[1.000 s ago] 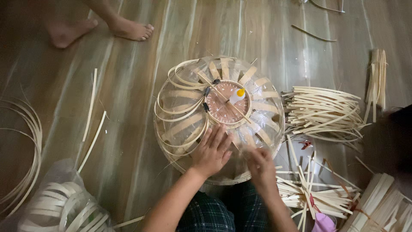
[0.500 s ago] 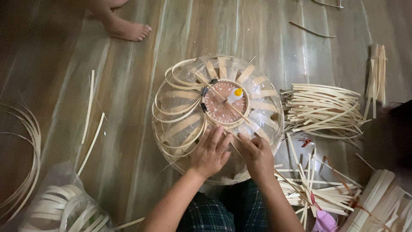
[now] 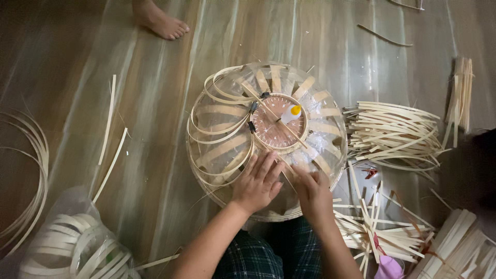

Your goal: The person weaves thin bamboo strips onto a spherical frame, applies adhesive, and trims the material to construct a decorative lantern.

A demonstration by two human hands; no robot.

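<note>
On the floor, one domed basket frame is pressed by two hands: left hand flat, fingers spread; right hand with fingers curled together on a strip.

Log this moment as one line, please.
left hand: flat on dome frame | right hand: pressing bamboo strip | floor: strip pile

One domed bamboo frame, one round brown disc, one small glue bottle, two working hands, one bystander's foot, perhaps four loose strip bundles; the edges blur.
</note>
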